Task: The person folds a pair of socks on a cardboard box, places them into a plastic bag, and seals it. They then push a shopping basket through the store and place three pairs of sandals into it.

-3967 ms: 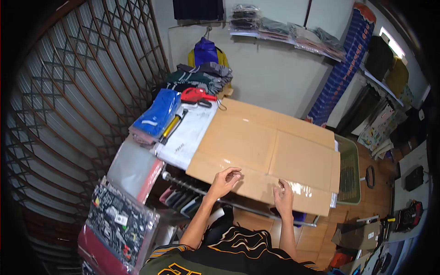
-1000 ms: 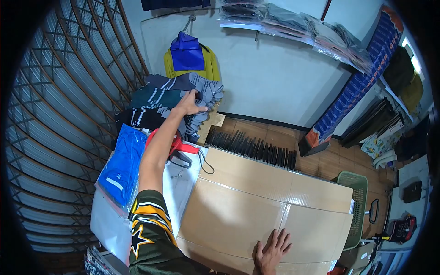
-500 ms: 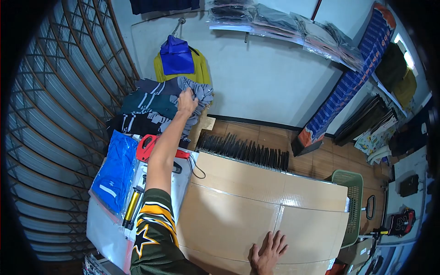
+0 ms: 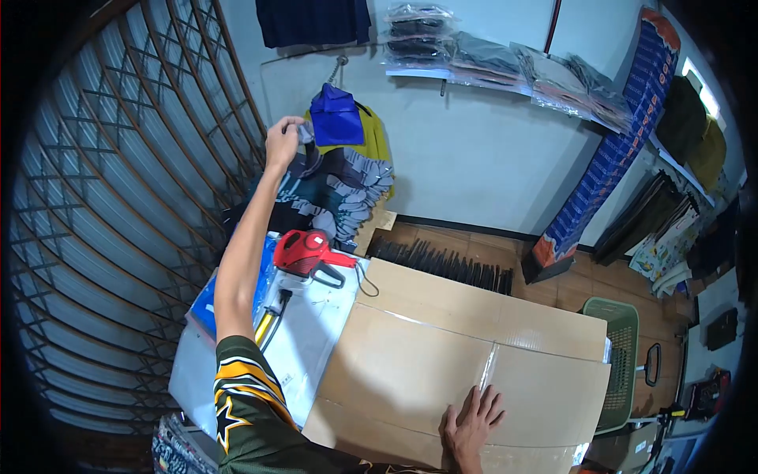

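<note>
My left hand [image 4: 283, 144] is raised at the upper left, fingers closed on the grey end of a sock [image 4: 305, 134]. The sock's darker part hangs down over stacks of dark socks [image 4: 347, 178] with grey ends and pale stripes. My forearm hides part of these stacks. My right hand [image 4: 471, 426] lies flat with fingers spread on a large cardboard sheet or box [image 4: 418, 347], whose seam is taped. Between the socks and the cardboard, a red tape dispenser [image 4: 304, 249] with a black handle rests on a white surface [image 4: 312, 340].
A yellow pump-like tool [image 4: 267, 322] and a blue plastic-wrapped item [image 4: 207, 304] lie partly behind my left arm. A folding metal gate [image 4: 118, 197] stands at left. A green basket [image 4: 620, 347] stands right of the cardboard. Bagged clothes [image 4: 489, 59] fill a wall shelf.
My left hand has lifted a sock by its grey end and moved up and left from the stacks. My right hand stays flat on the cardboard. The view has shifted slightly.
</note>
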`<move>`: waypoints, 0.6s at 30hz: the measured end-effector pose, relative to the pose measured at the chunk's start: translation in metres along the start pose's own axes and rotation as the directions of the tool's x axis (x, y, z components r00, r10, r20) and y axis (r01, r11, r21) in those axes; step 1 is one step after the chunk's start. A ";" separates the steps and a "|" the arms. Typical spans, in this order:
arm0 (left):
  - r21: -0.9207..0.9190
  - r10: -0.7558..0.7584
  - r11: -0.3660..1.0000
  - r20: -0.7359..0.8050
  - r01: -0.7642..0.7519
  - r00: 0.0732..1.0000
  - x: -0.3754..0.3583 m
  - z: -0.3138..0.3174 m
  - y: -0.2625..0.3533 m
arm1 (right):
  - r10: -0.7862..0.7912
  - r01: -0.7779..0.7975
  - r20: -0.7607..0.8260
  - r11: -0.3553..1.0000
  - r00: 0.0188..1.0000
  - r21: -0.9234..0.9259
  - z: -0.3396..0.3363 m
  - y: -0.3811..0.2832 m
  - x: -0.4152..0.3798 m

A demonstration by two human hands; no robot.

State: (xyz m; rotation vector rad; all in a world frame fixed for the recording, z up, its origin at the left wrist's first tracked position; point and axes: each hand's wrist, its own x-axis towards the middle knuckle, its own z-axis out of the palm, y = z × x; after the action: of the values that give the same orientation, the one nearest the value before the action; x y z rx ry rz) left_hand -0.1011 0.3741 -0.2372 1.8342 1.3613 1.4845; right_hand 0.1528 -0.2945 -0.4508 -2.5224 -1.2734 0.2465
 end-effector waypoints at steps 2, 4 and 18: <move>-0.144 -0.023 0.989 0.083 0.035 0.996 -0.015 -0.028 0.068 | -0.033 0.033 -0.030 0.999 0.999 0.001 0.002 0.003 -0.001; -0.284 0.018 0.958 0.165 0.030 0.986 -0.029 -0.050 0.125 | -0.061 0.061 -0.068 0.998 0.996 -0.009 0.005 0.007 -0.004; -0.237 0.390 0.921 0.554 -0.310 0.736 -0.250 -0.114 0.417 | -0.100 0.202 -0.182 0.669 0.978 0.716 -0.077 0.003 -0.023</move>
State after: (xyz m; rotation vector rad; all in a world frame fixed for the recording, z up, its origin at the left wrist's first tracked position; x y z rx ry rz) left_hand -0.0161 -0.0520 0.0085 2.2891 0.6183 0.9648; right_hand 0.1639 -0.3296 -0.3789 -1.6972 -1.0362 0.4458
